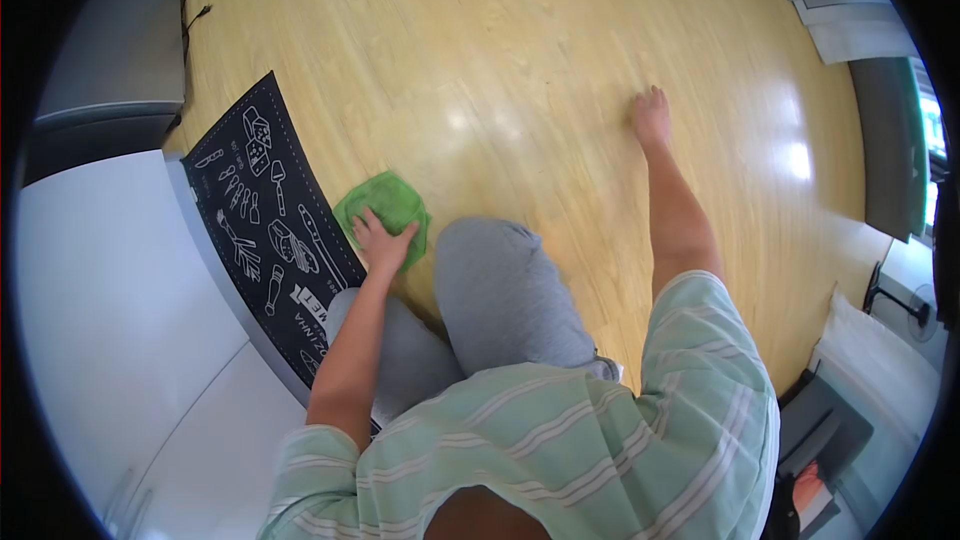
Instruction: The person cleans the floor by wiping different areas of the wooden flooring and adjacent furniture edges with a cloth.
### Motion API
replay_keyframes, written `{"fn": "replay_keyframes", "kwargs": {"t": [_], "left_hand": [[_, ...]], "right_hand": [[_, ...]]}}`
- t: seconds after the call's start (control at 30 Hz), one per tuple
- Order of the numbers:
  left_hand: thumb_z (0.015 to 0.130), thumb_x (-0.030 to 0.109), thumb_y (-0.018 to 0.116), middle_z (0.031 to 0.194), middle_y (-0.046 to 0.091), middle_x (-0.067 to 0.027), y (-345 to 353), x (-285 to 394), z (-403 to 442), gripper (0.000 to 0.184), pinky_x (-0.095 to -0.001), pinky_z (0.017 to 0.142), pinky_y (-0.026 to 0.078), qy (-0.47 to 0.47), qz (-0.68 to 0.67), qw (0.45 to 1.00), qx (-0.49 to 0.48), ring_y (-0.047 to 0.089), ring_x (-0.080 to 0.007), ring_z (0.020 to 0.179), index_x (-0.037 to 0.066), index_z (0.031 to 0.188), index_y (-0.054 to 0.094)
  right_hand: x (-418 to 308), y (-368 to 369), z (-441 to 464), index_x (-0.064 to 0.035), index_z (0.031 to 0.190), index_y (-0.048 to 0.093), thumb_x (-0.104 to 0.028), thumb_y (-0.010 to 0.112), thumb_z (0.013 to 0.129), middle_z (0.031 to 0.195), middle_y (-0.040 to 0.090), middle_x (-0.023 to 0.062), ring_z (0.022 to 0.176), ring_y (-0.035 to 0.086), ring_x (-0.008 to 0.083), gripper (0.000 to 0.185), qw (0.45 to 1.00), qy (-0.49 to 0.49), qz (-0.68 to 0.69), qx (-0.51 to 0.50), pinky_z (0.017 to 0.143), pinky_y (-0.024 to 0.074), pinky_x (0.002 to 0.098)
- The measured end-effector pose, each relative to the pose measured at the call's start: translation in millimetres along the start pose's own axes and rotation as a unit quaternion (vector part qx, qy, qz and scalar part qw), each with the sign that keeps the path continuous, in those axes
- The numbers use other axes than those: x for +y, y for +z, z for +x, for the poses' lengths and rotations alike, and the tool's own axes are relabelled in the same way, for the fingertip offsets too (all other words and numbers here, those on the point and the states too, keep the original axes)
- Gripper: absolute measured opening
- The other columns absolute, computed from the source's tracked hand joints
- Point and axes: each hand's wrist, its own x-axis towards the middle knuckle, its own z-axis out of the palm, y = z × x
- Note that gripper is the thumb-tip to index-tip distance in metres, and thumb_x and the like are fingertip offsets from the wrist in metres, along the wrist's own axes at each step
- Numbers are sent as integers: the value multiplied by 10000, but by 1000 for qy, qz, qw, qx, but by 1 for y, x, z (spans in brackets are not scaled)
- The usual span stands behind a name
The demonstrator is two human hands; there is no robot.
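My left hand (380, 242) rests on a crumpled green cloth (396, 198) on the wooden floor. Its fingers are spread over the cloth and the thumb points out to the right. The cloth lies against the edge of a black kitchen mat (262, 210) with white drawings of food and utensils. Far out to the right, my right hand (652, 118) reaches forward, low over the floor (540, 130). A small gap shows between its thumb and fingers, and I see nothing in it. Whether it touches the floor I cannot tell.
My grey-trousered knees (505, 285) are bent close to the cloth. White cabinets (120, 280) and a grey appliance (115, 50) line the left side, with a black cable (186, 25) behind. On the right are a dark panel (890, 145) and a dark chair (825, 430).
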Motion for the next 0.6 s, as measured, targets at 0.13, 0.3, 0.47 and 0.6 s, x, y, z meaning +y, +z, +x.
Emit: {"fn": "replay_keyframes", "kwargs": {"t": [0.13, 0.3, 0.47, 0.6], "left_hand": [[502, 729, 806, 1521, -258, -302, 15, 46, 6, 1589, -656, 1113, 17, -159, 85, 979, -96, -220, -416, 1437, 15, 1474, -228], [460, 780, 791, 1491, -327, -307, 14, 48, 7, 1658, -666, 1102, -16, -159, 137, 972, -103, -279, -416, 1416, 21, 1436, -313], [430, 793, 791, 1496, -305, -322, 14, 46, 7, 1683, -667, 1090, -59, -155, 124, 974, -107, -310, -414, 1404, 10, 1436, -307], [429, 800, 784, 1490, -307, -330, 12, 48, 4, 1682, -678, 1081, -66, -145, 123, 976, -106, -320, -424, 1395, -3, 1439, -294]], "right_hand": [[-60, 25, -8, 39, 1482, 266, -459, 415, 960, 1574, 206, 209, 1465, 176, 347, 736, 991, 123, -29, -34, 1182, 174, 463], [-129, 46, -36, 43, 1503, 189, -473, 415, 958, 1595, 126, 205, 1483, 93, 350, 784, 992, 106, -1, -65, 1189, 123, 480], [-147, 50, -61, -21, 1425, 406, -353, 497, 939, 1512, 343, 193, 1424, 279, 337, 596, 993, -75, 38, -81, 1160, 242, 425], [-128, 23, -49, -37, 1328, 530, -225, 502, 934, 1364, 538, 161, 1278, 489, 328, 437, 975, -112, 162, -107, 1063, 394, 376]]}}
